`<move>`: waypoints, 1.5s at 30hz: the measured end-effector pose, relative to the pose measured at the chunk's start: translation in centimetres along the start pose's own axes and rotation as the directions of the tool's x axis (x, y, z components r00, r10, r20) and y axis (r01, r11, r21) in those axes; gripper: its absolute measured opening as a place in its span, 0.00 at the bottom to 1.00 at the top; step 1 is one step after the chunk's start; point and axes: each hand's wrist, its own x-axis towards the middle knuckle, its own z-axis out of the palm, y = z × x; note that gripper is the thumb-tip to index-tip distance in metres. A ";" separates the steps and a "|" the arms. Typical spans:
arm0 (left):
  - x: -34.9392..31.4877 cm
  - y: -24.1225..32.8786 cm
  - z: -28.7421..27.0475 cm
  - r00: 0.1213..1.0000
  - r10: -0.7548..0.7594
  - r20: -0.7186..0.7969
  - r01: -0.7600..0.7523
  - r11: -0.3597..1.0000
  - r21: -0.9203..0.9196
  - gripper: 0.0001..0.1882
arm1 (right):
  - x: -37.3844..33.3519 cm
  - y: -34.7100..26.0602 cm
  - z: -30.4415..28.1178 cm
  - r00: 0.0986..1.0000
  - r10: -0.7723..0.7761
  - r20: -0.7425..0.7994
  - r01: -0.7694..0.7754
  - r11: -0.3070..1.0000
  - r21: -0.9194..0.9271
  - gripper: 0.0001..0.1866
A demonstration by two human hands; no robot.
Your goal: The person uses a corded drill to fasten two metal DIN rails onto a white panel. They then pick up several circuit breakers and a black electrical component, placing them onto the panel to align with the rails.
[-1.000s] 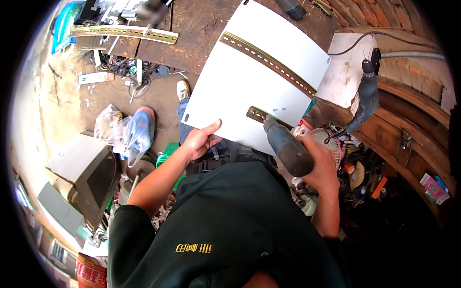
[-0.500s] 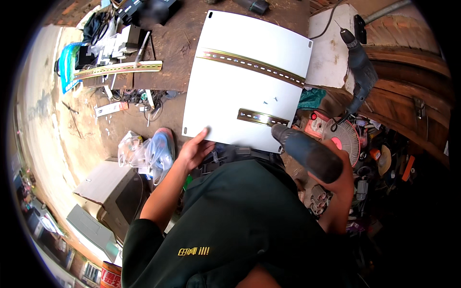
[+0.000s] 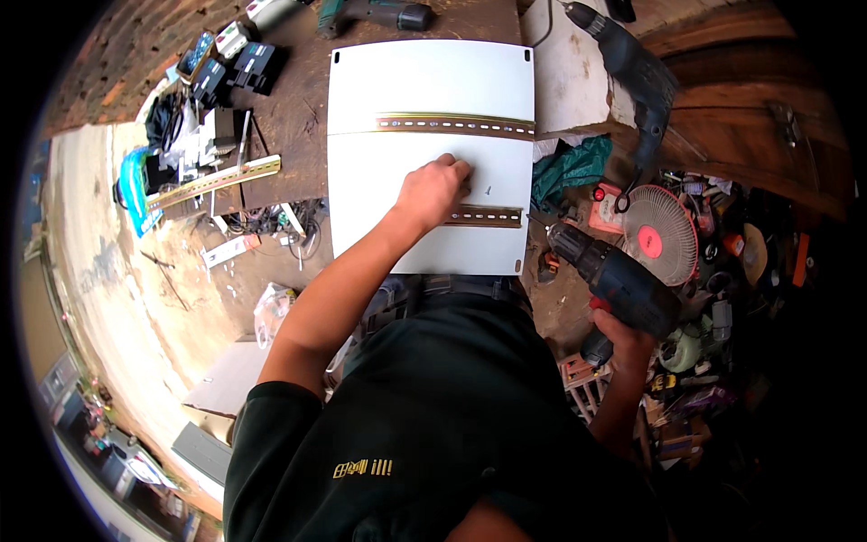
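Note:
A white metal panel (image 3: 406, 81) lies on the bench and reaches toward my body. Across it runs a long slotted mounting rail (image 3: 470, 126), and a shorter slotted rail (image 3: 492, 216) sits nearer me. My left hand (image 3: 435, 190) is over the panel just beyond the short rail, its fingers pinched together; whatever they hold is hidden. Beside those fingers rests a small screw (image 3: 488, 191). My right hand (image 3: 621, 332) grips a cordless drill (image 3: 623, 280) by its handle, right of the panel, its bit pointing toward the panel's right edge.
Another slotted rail (image 3: 217, 183) lies at the left end of the brown workbench (image 3: 302, 117). A second power tool (image 3: 397, 14) lies behind the panel. At right are a corded drill (image 3: 637, 77), a green cloth (image 3: 578, 167), a fan (image 3: 655, 239) and clutter on the floor.
My left hand has left the panel's near left corner and reached onto its middle. The drill has moved off the short rail to the right. One of two screws no longer shows.

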 end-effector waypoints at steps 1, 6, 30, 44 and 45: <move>0.6 0.1 -0.1 0.999 -0.004 0.047 0.001 0.998 0.059 0.09 | -0.4 0.2 0.1 1.000 0.012 -0.017 -0.011 0.999 0.036 0.24; 1.1 0.9 -0.2 0.997 0.045 0.059 -0.050 0.995 0.081 0.07 | -1.3 0.3 0.3 0.996 0.080 -0.051 -0.075 0.994 0.082 0.23; -6.3 3.3 2.8 0.765 0.021 0.643 0.529 -0.590 -0.610 0.09 | -3.3 3.3 3.1 0.991 -0.001 0.134 0.028 0.979 -0.202 0.23; -5.5 3.9 4.2 0.728 0.041 0.684 0.577 -0.576 -0.579 0.13 | -2.9 5.0 2.7 0.966 -0.201 0.165 0.257 0.833 -0.490 0.21; -5.4 4.0 4.4 0.719 0.039 0.694 0.583 -0.577 -0.572 0.13 | -2.9 4.5 2.9 0.958 -0.227 0.177 0.288 0.775 -0.563 0.22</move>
